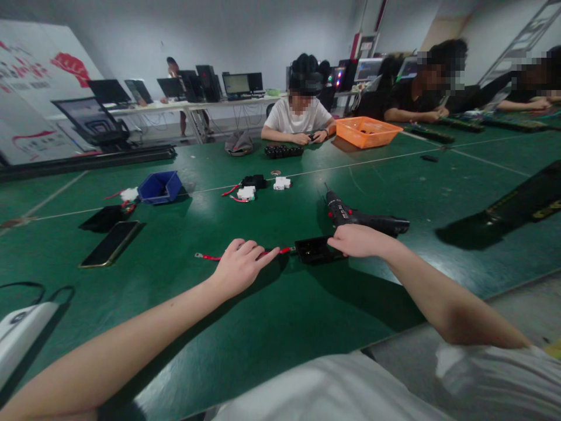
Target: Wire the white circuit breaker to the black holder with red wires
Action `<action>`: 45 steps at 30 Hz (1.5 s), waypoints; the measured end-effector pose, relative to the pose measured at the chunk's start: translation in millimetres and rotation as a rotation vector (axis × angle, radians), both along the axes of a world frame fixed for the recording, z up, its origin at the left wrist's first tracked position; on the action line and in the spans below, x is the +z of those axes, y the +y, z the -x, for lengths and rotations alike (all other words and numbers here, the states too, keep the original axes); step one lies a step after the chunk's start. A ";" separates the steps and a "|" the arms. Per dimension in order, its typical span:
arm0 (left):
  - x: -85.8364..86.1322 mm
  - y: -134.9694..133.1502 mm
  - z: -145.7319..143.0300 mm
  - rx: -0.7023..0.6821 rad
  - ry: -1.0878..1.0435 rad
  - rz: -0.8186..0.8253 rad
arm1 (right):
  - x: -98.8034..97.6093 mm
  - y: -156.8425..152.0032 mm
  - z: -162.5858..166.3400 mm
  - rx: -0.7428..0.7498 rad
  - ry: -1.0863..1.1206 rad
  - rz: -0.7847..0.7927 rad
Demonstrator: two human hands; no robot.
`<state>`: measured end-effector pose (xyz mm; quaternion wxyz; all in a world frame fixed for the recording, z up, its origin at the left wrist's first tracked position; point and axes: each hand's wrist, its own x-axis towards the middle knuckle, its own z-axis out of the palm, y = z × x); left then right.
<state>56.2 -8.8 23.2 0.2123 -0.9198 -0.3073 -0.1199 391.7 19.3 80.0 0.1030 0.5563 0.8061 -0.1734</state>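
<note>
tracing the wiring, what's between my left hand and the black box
Head view: a short stretch of red wire runs from the left hand to the black box; nothing else.

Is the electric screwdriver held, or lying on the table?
Lying down: the screwdriver rests on its side on the green table, just beyond the right hand, which touches the black box.

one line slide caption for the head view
Left hand rests on a red wire, right hand touches a small black box on a green table.
</note>
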 end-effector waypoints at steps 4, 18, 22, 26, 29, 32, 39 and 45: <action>0.0 0.2 0.7 -0.004 -0.007 0.009 | -0.5 1.8 -0.8 -0.024 0.037 0.050; 1.8 -1.3 -1.0 0.010 0.010 0.004 | -4.2 3.3 -0.2 -0.026 0.070 0.130; 1.2 -1.0 -0.4 0.011 0.016 0.004 | -5.7 2.1 0.9 -0.027 0.032 0.106; 0.1 -0.4 0.6 0.006 0.018 -0.011 | -1.1 -3.1 4.4 -0.022 -0.023 0.111; 0.2 -0.4 0.5 0.006 0.017 -0.012 | 0.9 -5.1 3.6 0.000 -0.038 0.148; 0.9 -0.7 -0.1 0.014 0.016 -0.002 | -0.9 -3.9 1.9 0.010 -0.018 0.163; 1.4 -0.8 -0.4 0.013 0.015 0.001 | 1.2 -0.4 -0.2 -0.012 -0.075 0.038; -0.3 0.0 0.4 0.008 0.001 0.006 | 5.2 -3.7 2.3 -0.010 -0.178 -0.035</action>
